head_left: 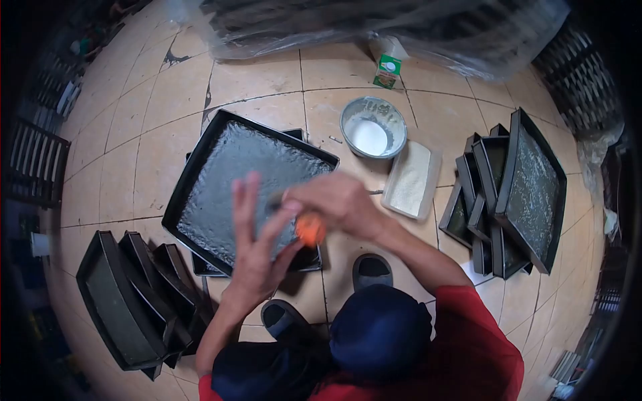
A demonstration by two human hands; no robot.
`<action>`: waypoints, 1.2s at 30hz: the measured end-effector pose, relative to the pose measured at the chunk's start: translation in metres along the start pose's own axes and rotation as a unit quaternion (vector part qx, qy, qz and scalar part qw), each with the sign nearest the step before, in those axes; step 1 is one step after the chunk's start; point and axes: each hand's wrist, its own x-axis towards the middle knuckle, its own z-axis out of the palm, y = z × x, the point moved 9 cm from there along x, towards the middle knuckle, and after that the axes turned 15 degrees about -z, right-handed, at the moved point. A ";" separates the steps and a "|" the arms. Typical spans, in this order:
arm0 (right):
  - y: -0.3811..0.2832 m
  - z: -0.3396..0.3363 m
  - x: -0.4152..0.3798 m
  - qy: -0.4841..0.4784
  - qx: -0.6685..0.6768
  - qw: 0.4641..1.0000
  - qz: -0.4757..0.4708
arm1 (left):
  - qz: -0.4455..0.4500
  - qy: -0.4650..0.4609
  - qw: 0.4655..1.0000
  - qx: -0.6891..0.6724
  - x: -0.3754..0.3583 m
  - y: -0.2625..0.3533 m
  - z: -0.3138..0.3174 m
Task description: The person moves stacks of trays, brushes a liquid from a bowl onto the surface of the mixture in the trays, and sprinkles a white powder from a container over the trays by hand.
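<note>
My left hand (254, 257) is over the lower edge of a large square black baking pan (175, 189). Its thumb and index finger close about a blurred tool with an orange part (310, 229), while other fingers stretch toward the pan's middle. My right hand (338, 200) comes in from the right with curled fingers at the same tool, beside its dark end (275, 201). Motion smears both hands' fingers, and I cannot tell the tool's exact kind. A shiny, rippled wet coating (261, 147) covers the pan's bottom. Beneath it another dark pan (293, 134) partly shows.
A metal bowl (394, 110) of white liquid stands right of the pan, beside a rectangular tub (426, 200) of pale powder. Stacked black pans lean at left (120, 301) and right (531, 194). A green carton (387, 71) stands behind, near plastic sheeting (281, 33). Tiled floor (154, 160) surrounds everything.
</note>
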 end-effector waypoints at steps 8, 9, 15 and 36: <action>0.249 -0.051 -0.149 -0.002 -0.246 0.877 0.412 | -0.439 0.175 0.869 -0.148 -0.160 -0.195 -0.021; 0.262 -0.042 -0.165 -0.032 -0.250 0.868 0.428 | -0.473 0.178 0.850 -0.148 -0.181 -0.209 -0.014; 0.256 -0.011 -0.188 0.039 -0.171 0.903 0.392 | -0.512 0.196 0.810 -0.209 -0.248 -0.236 0.001; 0.059 0.240 0.030 -0.141 0.427 0.865 0.224 | -0.537 0.199 0.786 -0.234 -0.270 -0.241 -0.022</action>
